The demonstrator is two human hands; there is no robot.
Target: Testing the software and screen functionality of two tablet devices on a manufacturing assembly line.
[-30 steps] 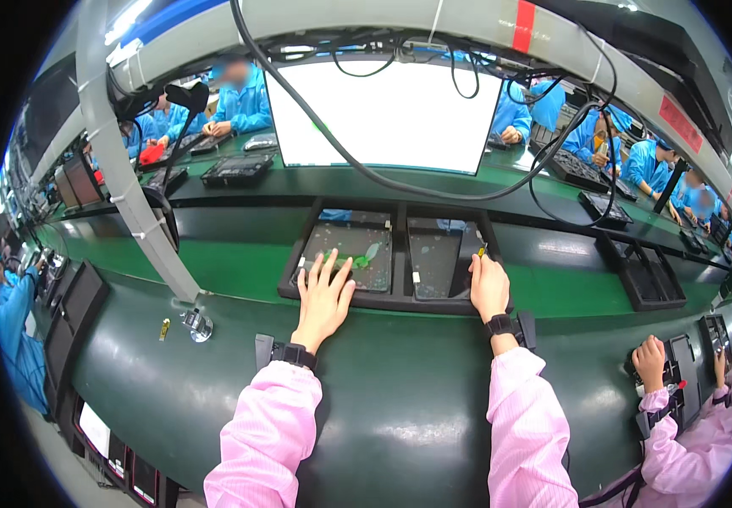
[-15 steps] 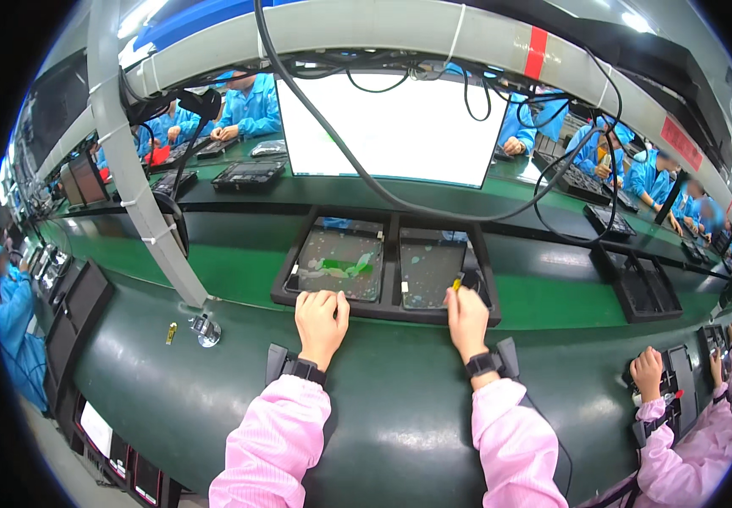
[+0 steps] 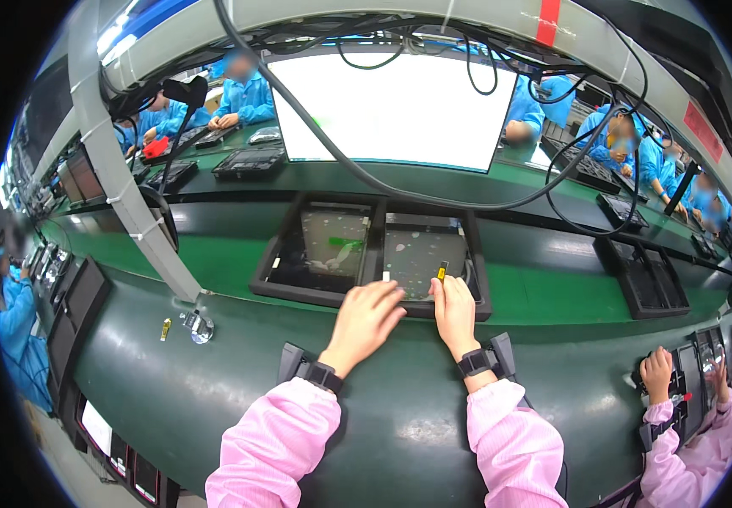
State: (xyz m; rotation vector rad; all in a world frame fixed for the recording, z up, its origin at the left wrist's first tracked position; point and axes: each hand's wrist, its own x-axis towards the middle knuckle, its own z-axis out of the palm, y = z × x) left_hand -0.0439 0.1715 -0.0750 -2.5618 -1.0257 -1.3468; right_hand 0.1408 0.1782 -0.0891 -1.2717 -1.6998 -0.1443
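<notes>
A black two-compartment tray (image 3: 285, 292) lies ahead of me, with a dark, glossy flat panel (image 3: 315, 254) in its left half. Another flat panel (image 3: 417, 262), speckled with reflections, lies in the right half. My right hand (image 3: 456, 315) pinches a small yellow-and-black strip (image 3: 442, 270) between thumb and fingers, holding it upright over the front of the right panel. Beside it, my left hand (image 3: 364, 320) is at the tray's front edge, fingers stretched out and holding nothing. A white tab (image 3: 386, 276) shows at the right panel's left edge, just past the left fingertips.
On the green bench, a small yellow strip (image 3: 166, 329) and a shiny metal piece (image 3: 199, 326) lie at left, near a grey post (image 3: 141, 212). A bright monitor (image 3: 391, 118) stands behind the tray. Cables hang overhead. Another black tray (image 3: 643, 279) and a co-worker's hand (image 3: 657, 372) are at right.
My left hand has moved right, toward the right hand, and its fingers have stretched out. The right hand still pinches the strip, which now stands more plainly in sight. The view has shifted slightly.
</notes>
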